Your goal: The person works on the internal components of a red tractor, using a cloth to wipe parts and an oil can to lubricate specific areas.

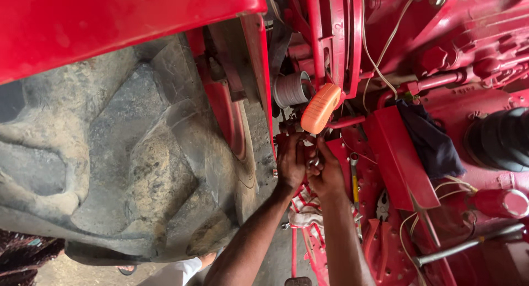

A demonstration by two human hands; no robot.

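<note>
I look down at a red tractor body (441, 38) beside its big muddy rear tyre (121, 154). My left hand (291, 160) and my right hand (327, 173) are pressed together on a small metal part (314, 160) at the edge of the red footplate (380, 220), just below an orange lever knob (320, 108). Both sets of fingers are curled around that part; what exactly they grip is hidden by the hands. A red and white cloth (306, 209) lies under my wrists.
A yellow-handled screwdriver (355, 189) and red-handled pliers (380, 231) lie on the footplate. A dark cloth (430, 140) hangs over a red bracket. Loose white wires (380, 60), a black rubber boot (498, 140), a grey metal bar (468, 244) and a red mudguard (110, 21) surround the spot.
</note>
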